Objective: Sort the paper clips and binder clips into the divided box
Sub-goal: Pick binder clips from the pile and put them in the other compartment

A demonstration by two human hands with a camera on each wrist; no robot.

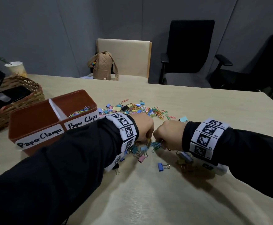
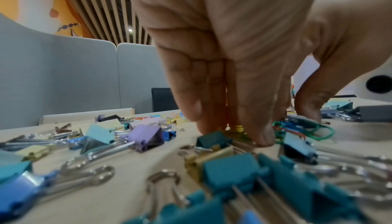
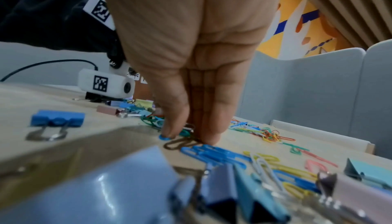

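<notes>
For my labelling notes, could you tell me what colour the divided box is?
The divided box is reddish brown, with white handwritten labels; the head view shows it best.

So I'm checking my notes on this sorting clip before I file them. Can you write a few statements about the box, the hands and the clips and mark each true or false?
1. The box compartment labelled Paper Clips already holds paper clips. True.
2. The compartment labelled Paper Clamps is full of binder clips. False: no clips are visible in it.
3. Both the left hand and the right hand are down at the clips on the table. True.
4. The left hand is reaching into the box. False: it is at the clips beside the box.
5. A blue binder clip lies on the table nearer the camera than the hands. True.
</notes>
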